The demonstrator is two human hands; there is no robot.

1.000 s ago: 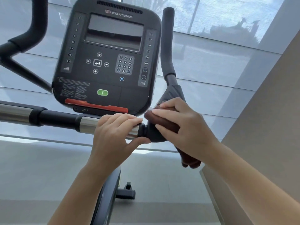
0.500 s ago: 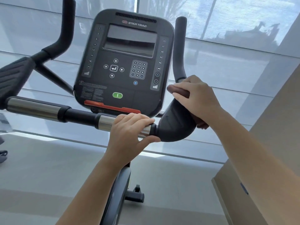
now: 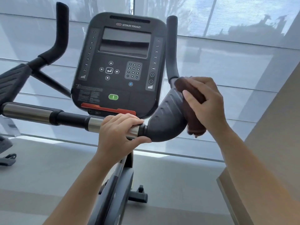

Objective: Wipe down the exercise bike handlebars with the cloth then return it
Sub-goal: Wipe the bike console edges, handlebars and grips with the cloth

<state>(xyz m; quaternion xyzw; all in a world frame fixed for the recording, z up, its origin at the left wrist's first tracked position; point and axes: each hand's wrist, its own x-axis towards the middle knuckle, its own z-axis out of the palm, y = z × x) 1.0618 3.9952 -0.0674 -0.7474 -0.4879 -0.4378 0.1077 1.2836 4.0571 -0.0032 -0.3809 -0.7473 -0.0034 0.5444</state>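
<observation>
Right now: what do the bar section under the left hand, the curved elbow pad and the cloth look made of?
Bar section under the left hand: bright mirror sheen, looks like polished or chromed metal.
Curved elbow pad: matte dark grey with moulded ridges, likely rubber or textured plastic; cannot tell which.
Cloth in the right hand: brown, soft, bunched, hanging limp at the bottom; fabric, weave too blurred to name.

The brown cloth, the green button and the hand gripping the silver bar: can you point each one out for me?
brown cloth [image 3: 191,93], head view, on its folded upper part.
green button [image 3: 113,97], head view, on its centre.
left hand [image 3: 118,129], head view, on the back of the hand.
</observation>
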